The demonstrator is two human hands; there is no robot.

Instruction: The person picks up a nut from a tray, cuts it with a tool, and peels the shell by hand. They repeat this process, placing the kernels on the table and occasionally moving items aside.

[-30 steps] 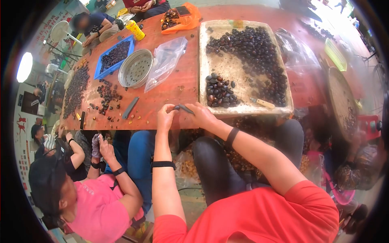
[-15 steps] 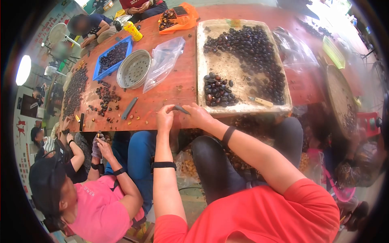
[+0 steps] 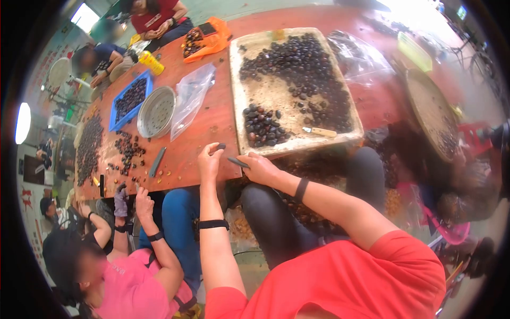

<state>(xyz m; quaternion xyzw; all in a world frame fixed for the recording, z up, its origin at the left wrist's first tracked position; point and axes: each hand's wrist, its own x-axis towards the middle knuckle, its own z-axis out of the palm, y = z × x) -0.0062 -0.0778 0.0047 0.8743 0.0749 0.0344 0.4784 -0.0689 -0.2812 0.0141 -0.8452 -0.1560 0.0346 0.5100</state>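
Head view: nearest, at the bottom of the frame, is the wearer's red shirt [image 3: 340, 276], with both forearms reaching up to the centre. The left hand [image 3: 210, 164] pinches a small dark piece [image 3: 221, 146] between its fingertips, above the near edge of the red tabletop [image 3: 194, 151]. The right hand [image 3: 261, 169], just beside it, is wrapped around a slim dark tool [image 3: 238, 162] that points toward the left hand without touching it. Half a second ago the two hands met over the tool; now they have parted, which suggests that the tool and the piece are out of contact for the moment. The whole scene also sits further left in the frame. Lower left, a co-worker in a pink shirt [image 3: 133, 279] has one gloved hand [image 3: 121, 204] raised. Just beyond the wearer's hands, a pale tray [image 3: 273, 95] holds a small pile of dark nuts [image 3: 264, 127], a larger dark spread [image 3: 305, 61] and a wooden-handled knife [image 3: 321, 132]. Left of centre lie a grey knife [image 3: 157, 162], a perforated metal bowl [image 3: 158, 112] and a clear plastic bag [image 3: 192, 98]. Farther off are a blue tray [image 3: 112, 126], a yellow container [image 3: 152, 63] and an orange bag [image 3: 219, 34], with a person in dark red [image 3: 151, 22] at the upper left.
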